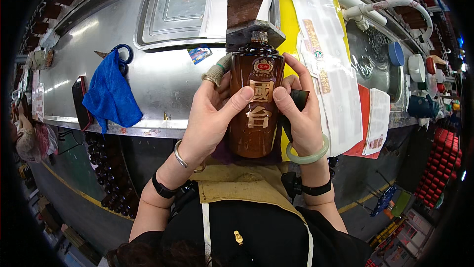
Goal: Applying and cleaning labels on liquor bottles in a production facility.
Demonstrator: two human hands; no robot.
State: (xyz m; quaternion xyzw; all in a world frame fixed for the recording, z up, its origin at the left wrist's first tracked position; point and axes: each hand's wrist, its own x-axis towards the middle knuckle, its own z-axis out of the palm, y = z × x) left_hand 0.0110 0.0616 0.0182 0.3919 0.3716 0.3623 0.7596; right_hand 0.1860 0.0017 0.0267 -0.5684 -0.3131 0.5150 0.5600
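Both hands are wrapped around a glossy dark-brown ceramic bottle [256, 104] with gold characters down its front, held upright at the near edge of the long stainless-steel counter [163, 77], just above the person's tan apron [242, 185]. The left hand [210, 116] grips the bottle's left side, thumb pressed flat on the gold lettering; a silver bangle sits on that wrist. The right hand [301, 114] clasps the right side, its fingers curled round the back and thumb on the front, with a pale green jade bangle [308, 154] at the wrist. The bottle's neck sits just under a rusty brown metal block [252, 0]. A crumpled blue cloth [111, 96] lies well to the left on the counter, beside a black phone [80, 103].
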